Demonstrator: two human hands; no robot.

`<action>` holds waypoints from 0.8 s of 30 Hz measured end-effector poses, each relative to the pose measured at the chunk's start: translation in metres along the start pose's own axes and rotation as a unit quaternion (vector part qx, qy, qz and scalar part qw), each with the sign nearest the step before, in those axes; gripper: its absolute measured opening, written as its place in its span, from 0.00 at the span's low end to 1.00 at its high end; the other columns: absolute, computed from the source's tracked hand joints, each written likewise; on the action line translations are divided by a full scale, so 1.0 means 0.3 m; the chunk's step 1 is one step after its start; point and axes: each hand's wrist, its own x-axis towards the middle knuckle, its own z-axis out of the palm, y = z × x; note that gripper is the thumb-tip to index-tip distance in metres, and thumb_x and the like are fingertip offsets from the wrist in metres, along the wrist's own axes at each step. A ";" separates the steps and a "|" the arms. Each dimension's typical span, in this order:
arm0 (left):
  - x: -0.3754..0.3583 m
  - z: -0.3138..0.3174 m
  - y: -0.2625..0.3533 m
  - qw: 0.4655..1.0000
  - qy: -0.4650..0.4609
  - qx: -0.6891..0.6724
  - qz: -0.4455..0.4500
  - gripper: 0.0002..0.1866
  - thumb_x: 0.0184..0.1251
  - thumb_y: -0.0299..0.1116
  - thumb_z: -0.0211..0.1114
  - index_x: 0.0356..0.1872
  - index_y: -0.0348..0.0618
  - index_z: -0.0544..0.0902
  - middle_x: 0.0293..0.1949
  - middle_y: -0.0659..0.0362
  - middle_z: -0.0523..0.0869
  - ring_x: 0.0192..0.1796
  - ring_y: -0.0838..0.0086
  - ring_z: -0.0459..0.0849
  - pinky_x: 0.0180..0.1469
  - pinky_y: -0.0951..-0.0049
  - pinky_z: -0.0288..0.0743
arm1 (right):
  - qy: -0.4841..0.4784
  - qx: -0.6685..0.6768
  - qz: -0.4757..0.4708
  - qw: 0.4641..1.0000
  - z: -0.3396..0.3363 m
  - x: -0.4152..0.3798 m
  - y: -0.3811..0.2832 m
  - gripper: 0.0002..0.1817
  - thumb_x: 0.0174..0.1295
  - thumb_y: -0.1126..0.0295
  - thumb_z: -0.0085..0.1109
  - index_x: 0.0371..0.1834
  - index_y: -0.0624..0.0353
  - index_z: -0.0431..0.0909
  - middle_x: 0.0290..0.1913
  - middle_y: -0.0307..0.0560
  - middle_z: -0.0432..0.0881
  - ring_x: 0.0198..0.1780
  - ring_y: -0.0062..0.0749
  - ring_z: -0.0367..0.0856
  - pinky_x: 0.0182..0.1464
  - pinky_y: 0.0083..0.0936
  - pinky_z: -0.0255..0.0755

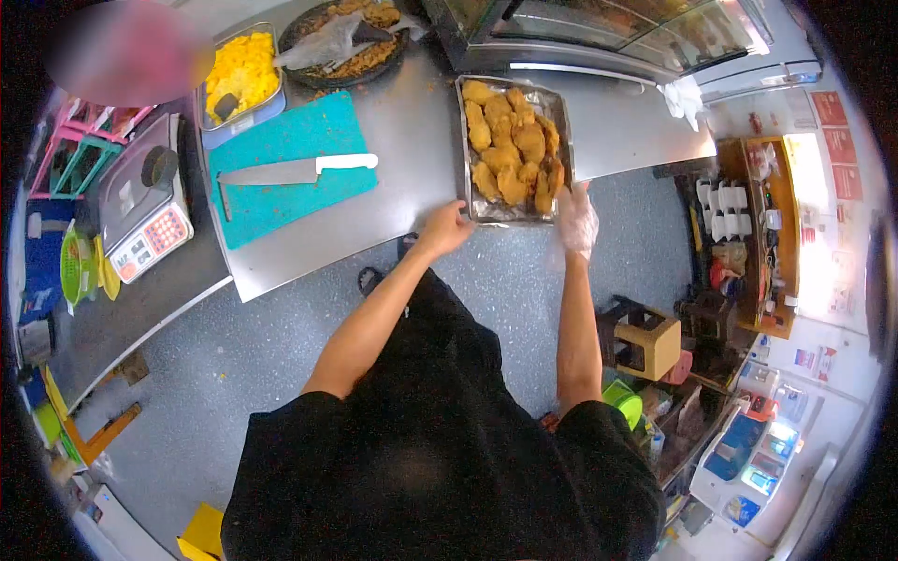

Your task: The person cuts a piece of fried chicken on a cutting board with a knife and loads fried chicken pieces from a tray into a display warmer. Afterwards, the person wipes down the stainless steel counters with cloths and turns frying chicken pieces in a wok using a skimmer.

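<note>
A metal tray [463,192] holding several golden-brown fried pieces [505,140] lies at the front edge of the steel counter [412,159]. My bare left hand [446,227] is at the tray's near left corner, fingers curled against its edge. On the tray's near right corner, my right hand [578,222], in a clear plastic glove, grips the side. Left of the tray, a white-handled knife [281,173] rests on a teal cutting board [323,126].
Behind the board stand a container of yellow food [243,75] and a round dark pan [374,70]. A glass display case [599,28] is behind the tray. A scale [145,210] sits at left; wooden shelves [781,234] and a stool [650,344] are at right.
</note>
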 end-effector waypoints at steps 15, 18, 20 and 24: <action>-0.842 -0.489 -0.479 0.942 0.148 -0.018 -0.301 0.14 0.67 0.30 0.61 0.51 0.35 0.79 0.31 0.53 0.86 0.33 0.72 0.86 0.36 0.72 0.80 | -0.106 0.469 0.297 0.825 0.178 0.095 0.302 0.18 0.63 0.63 0.54 0.48 0.65 0.81 0.41 0.41 0.84 0.42 0.24 0.79 0.43 0.24 0.74; -0.980 -0.432 -0.613 0.919 0.176 -0.036 -0.351 0.14 0.66 0.29 0.62 0.50 0.34 0.79 0.30 0.52 0.87 0.31 0.71 0.86 0.33 0.72 0.81 | -0.079 0.569 0.314 0.755 0.109 0.118 0.205 0.21 0.63 0.62 0.57 0.53 0.66 0.78 0.46 0.46 0.83 0.46 0.30 0.79 0.47 0.26 0.74; -1.066 -0.349 -0.698 0.904 0.181 -0.041 -0.385 0.12 0.65 0.26 0.61 0.49 0.35 0.79 0.29 0.52 0.86 0.31 0.73 0.86 0.33 0.73 0.80 | -0.053 0.712 0.345 0.609 0.056 0.176 0.072 0.24 0.63 0.63 0.62 0.57 0.69 0.75 0.53 0.53 0.80 0.52 0.38 0.79 0.54 0.31 0.74; -1.137 -0.186 -0.751 0.941 0.093 0.009 -0.326 0.14 0.58 0.23 0.61 0.47 0.37 0.81 0.35 0.52 0.88 0.38 0.71 0.86 0.40 0.69 0.77 | -0.197 0.439 0.265 0.835 0.059 0.256 -0.212 0.21 0.59 0.63 0.64 0.53 0.62 0.79 0.51 0.48 0.82 0.52 0.33 0.79 0.57 0.29 0.72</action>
